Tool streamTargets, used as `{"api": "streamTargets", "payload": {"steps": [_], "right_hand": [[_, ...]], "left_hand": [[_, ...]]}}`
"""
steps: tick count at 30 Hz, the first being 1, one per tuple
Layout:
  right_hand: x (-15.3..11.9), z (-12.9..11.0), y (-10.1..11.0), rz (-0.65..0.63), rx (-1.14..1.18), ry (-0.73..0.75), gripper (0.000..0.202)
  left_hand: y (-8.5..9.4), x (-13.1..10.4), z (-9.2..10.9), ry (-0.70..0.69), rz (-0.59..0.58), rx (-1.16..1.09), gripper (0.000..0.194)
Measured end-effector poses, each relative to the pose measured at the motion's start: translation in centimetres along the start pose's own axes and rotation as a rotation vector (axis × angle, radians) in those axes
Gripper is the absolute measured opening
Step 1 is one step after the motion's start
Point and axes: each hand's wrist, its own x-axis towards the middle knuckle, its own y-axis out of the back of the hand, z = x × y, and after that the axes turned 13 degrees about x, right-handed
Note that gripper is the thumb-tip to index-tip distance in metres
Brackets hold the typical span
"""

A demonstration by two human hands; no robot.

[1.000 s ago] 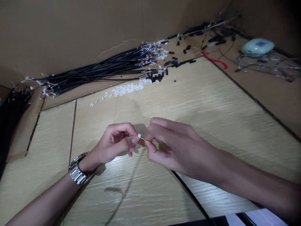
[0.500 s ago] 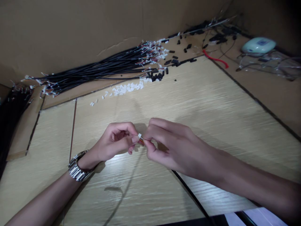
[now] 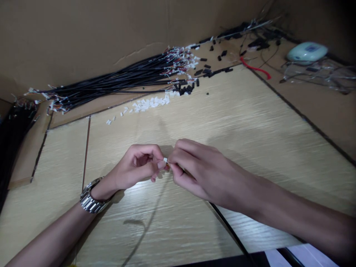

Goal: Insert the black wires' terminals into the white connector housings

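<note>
1. A small, blocky white connector (image 3: pixel 165 160) sits between two bare hands above the middle of a table (image 3: pixel 250 129) with pale, streaked wood grain.
2. The left hand (image 3: pixel 136 168) pinches the connector between thumb and forefinger, the tips closed on its sides and the other fingers loosely curled.
3. The right hand (image 3: pixel 208 168), its thumb and forefinger pressed together, grips thin wires (image 3: pixel 167 164) just beside the connector; only a sliver of orange-yellow shows, and whether the ends sit inside the housing cannot be told.
4. A smooth, round black cable (image 3: pixel 229 226) runs from beneath the right hand toward the table's near edge.
5. A watch (image 3: pixel 91 200) with a polished, segmented metal band circles the left wrist.
6. Beyond the hands, loose white pieces (image 3: pixel 151 104) lie scattered, with stubby black pieces (image 3: pixel 183 90) heaped near them.
7. Behind, a long bundle of cables (image 3: pixel 116 76), sheathed in matte black and frayed into coloured wires at both ends, stretches along a creased brown cardboard wall (image 3: pixel 83 33).
8. At far right, a curved red strip (image 3: pixel 256 69) lies near crinkled clear plastic (image 3: pixel 314 76) and a glossy, rounded mint-green object (image 3: pixel 307 52).
</note>
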Motion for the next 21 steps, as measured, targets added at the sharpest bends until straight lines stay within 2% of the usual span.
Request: {"api": "streamTargets", "payload": {"steps": [4,11,17,21], "right_hand": [[0.0,0.4,-0.1,0.026,0.064,-0.025,0.015],[0.4,0.8,0.5,0.081,0.195,-0.097,0.011],[0.4,0.8,0.1,0.178,0.34,-0.097,0.009],[0.5,0.9,0.0,0.165,0.532,-0.205,0.009]], "left_hand": [[-0.1,0.0,-0.3,-0.017,0.009,0.031,0.015],[-0.6,0.2,-1.1,-0.141,0.151,0.024,0.02],[-0.6,0.3,-1.2,-0.13,0.203,0.019,0.021],[-0.6,0.2,-1.2,-0.13,0.238,0.005,0.021]]}}
